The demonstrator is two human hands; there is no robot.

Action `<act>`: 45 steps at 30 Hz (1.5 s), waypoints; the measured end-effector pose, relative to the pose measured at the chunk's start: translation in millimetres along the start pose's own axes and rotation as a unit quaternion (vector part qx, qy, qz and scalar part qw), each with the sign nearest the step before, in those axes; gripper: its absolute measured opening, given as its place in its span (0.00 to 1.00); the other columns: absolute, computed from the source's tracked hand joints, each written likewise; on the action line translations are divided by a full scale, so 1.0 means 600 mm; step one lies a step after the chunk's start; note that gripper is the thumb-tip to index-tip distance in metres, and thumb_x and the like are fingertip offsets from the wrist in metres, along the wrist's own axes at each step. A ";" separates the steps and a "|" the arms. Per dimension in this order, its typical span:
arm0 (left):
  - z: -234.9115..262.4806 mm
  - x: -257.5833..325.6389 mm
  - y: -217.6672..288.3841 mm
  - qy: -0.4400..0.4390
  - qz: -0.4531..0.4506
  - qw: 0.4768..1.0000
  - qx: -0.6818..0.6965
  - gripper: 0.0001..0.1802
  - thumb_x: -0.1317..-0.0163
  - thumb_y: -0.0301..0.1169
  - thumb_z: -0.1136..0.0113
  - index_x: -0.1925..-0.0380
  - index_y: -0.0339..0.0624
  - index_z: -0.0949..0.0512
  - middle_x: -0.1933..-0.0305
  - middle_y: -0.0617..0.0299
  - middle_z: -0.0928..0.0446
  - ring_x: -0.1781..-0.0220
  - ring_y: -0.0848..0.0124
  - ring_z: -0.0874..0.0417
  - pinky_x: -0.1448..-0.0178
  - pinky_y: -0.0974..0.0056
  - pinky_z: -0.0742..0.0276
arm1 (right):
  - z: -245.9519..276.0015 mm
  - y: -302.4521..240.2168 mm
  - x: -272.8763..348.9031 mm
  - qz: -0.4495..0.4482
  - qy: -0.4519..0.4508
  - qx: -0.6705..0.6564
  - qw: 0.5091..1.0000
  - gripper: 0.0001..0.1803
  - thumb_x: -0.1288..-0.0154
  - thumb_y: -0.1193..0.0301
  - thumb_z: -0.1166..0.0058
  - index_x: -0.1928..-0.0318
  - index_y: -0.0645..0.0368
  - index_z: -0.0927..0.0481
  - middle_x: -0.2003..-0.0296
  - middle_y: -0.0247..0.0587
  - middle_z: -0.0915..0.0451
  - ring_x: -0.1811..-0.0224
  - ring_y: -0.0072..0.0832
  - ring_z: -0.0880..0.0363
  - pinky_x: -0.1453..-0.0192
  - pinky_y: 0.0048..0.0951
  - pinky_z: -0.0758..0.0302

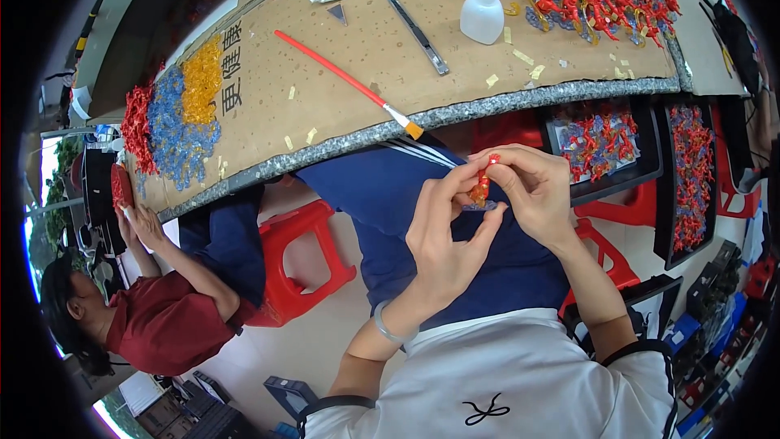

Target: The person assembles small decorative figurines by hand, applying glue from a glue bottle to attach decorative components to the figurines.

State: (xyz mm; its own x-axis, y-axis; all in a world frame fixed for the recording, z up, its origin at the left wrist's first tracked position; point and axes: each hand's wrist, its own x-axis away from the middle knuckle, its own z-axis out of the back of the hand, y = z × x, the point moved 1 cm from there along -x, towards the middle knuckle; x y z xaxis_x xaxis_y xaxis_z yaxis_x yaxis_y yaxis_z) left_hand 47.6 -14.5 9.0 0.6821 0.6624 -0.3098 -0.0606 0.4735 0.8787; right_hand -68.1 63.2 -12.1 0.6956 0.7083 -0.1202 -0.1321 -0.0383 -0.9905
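Small red and orange plastic figure (482, 187), pinched over my lap
My left hand (445, 236) and right hand (532, 191) both clamp it in fingertips, near the brown cardboard-topped table (349, 49), right of the red-handled paintbrush (345, 81)

The small red piece (483, 187) is mostly hidden between the hands' fingers (455, 187), shape unclear.

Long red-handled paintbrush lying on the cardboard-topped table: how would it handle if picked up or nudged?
The long red-handled paintbrush looks thin, so probably light and stiff. Its round handle may roll if nudged sideways. The pale bristle tip overhangs the table's speckled edge, so a push that way could tip it off.
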 end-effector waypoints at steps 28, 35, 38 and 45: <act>0.045 0.021 -0.061 0.121 0.078 0.973 0.180 0.30 0.55 0.18 0.26 0.50 0.31 0.27 0.55 0.56 0.30 0.56 0.73 0.24 0.54 0.71 0.17 | -0.074 -0.022 -0.053 0.043 -0.108 0.059 0.991 0.06 0.42 0.79 0.41 0.64 0.68 0.16 0.67 0.48 0.16 0.66 0.32 0.16 0.61 0.27 0.21; 0.092 -0.005 -0.095 0.035 0.203 0.890 0.408 0.34 0.39 0.26 0.37 0.35 0.34 0.41 0.37 0.48 0.34 0.40 0.64 0.26 0.39 0.60 0.25 | -0.089 -0.029 -0.089 0.109 -0.136 0.110 0.979 0.05 0.42 0.79 0.42 0.65 0.67 0.17 0.63 0.46 0.15 0.57 0.37 0.17 0.51 0.32 0.22; 0.104 -0.014 -0.112 -0.039 0.228 0.850 0.473 0.34 0.39 0.25 0.37 0.34 0.33 0.41 0.37 0.49 0.33 0.41 0.64 0.25 0.40 0.61 0.25 | -0.100 -0.029 -0.104 0.129 -0.174 0.120 0.969 0.05 0.43 0.78 0.42 0.67 0.65 0.17 0.62 0.42 0.15 0.54 0.40 0.19 0.46 0.37 0.25; 0.099 -0.021 -0.118 -0.030 0.282 0.774 0.567 0.29 0.39 0.24 0.36 0.39 0.31 0.36 0.44 0.52 0.30 0.47 0.68 0.22 0.44 0.65 0.22 | -0.111 -0.013 -0.095 0.037 -0.151 -0.014 0.988 0.07 0.40 0.78 0.42 0.62 0.65 0.15 0.59 0.45 0.19 0.61 0.25 0.21 0.60 0.22 0.24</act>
State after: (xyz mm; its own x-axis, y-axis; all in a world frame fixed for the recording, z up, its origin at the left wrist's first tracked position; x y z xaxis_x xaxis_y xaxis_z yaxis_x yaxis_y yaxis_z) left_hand 86.5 -90.7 -27.7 0.8145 0.5337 0.2274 0.2933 -0.7170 0.6324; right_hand -60.0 -23.9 -1.7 0.4413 0.8807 -0.1720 -0.1528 -0.1151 -0.9815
